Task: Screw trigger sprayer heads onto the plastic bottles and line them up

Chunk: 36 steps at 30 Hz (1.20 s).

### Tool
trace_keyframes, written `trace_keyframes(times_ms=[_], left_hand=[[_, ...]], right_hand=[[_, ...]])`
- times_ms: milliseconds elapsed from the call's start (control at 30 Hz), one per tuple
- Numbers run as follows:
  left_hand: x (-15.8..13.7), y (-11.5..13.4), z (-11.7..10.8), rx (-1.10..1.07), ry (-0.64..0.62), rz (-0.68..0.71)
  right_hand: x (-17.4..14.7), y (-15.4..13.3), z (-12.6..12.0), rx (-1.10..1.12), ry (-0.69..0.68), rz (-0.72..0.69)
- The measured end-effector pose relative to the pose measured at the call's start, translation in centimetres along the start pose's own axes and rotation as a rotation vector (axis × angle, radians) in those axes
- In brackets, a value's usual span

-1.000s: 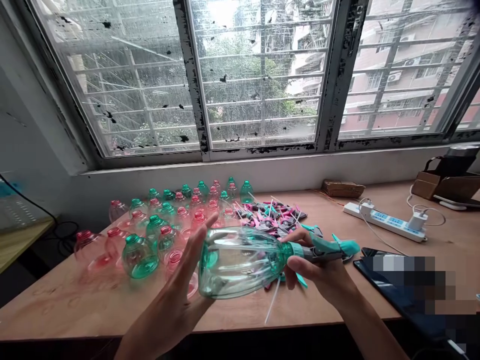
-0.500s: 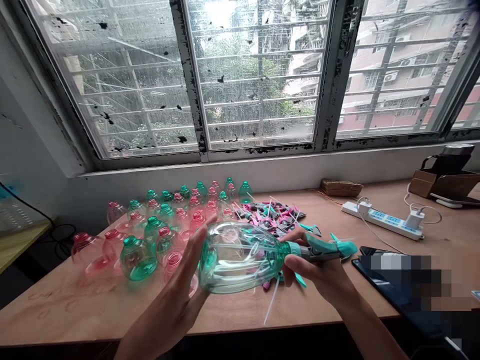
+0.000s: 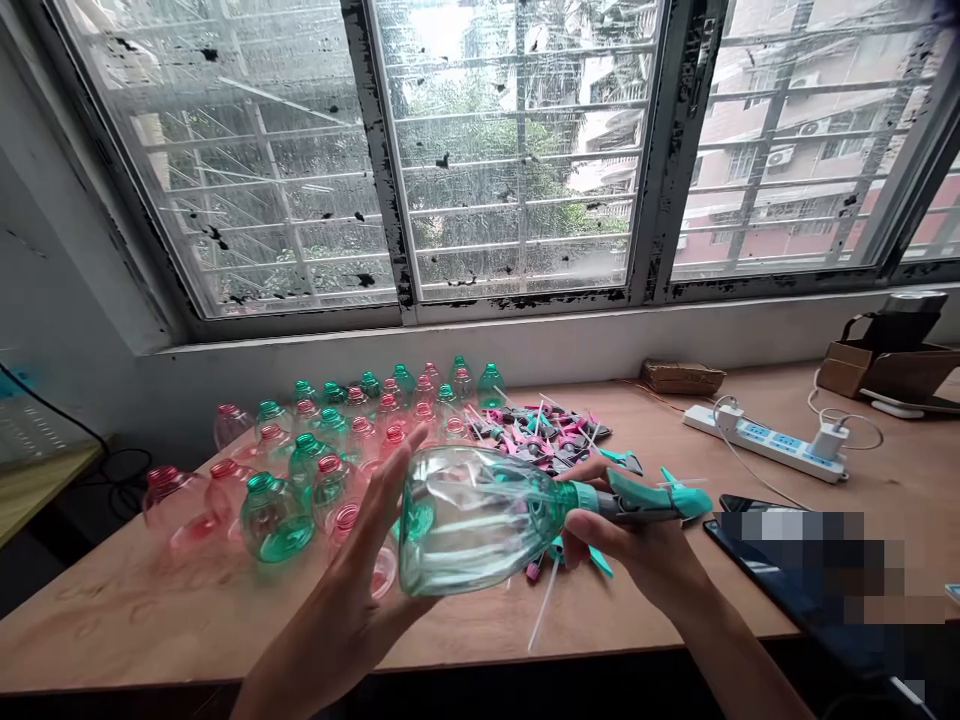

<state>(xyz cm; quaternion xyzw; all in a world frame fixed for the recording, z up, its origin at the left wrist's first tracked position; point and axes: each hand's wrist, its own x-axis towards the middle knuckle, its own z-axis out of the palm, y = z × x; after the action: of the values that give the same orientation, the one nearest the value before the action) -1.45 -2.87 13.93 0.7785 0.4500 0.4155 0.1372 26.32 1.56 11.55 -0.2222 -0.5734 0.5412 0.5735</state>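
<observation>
A clear green spray bottle (image 3: 480, 520) lies sideways in the air above the table, its base to the left and its neck to the right. My left hand (image 3: 352, 585) cradles the base loosely, fingers raised along the far side and thumb underneath. At the neck, the fingers and thumb of my right hand (image 3: 626, 540) grip the teal collar of the grey-and-teal trigger sprayer (image 3: 652, 500). The sprayer sits on the bottle's mouth, and its white tube shows inside. Part of the right fingers is hidden behind the neck.
Several open green and pink bottles (image 3: 276, 520) stand on the wooden table (image 3: 187, 640) at left. Behind the held bottle lies a pile of pink and teal sprayer heads (image 3: 555, 430). To the right are a power strip (image 3: 765, 440), a dark tablet (image 3: 750, 550) and a cardboard box (image 3: 870, 370).
The bottle body has turned about its long axis, with its base slightly lower. My left thumb has shifted right beneath it. My right hand stays at the collar.
</observation>
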Motion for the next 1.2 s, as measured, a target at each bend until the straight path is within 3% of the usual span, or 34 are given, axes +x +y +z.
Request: trace_keyframes(times_ms=[133,367,633,900,1100,1200], left_hand=[[-0.3,-0.3,0.4,0.026,0.012,0.041],[0.5,0.4,-0.4,-0.025,-0.091,-0.043],[-0.2,-1.4,-0.4,0.044,-0.017,0.099],[0.5,0.3,-0.6,-0.028,-0.084,0.044],[-0.6,-1.7,-0.4,0.05,-0.034,0.111],[-0.9,-1.8,-0.3,0.078,-0.036,0.019]], right_hand=[[0.0,0.3,-0.4,0.031,0.026,-0.009],[0.1,0.4,0.0,0.036,-0.032,-0.022],[0.4,0.8,0.0,0.094,-0.044,-0.016],[-0.1,-0.1,-0.3,0.037,0.027,0.029],[0.2,0.1,-0.6,0.136,0.027,0.04],[0.4,0.4,-0.6,0.129,0.004,0.007]])
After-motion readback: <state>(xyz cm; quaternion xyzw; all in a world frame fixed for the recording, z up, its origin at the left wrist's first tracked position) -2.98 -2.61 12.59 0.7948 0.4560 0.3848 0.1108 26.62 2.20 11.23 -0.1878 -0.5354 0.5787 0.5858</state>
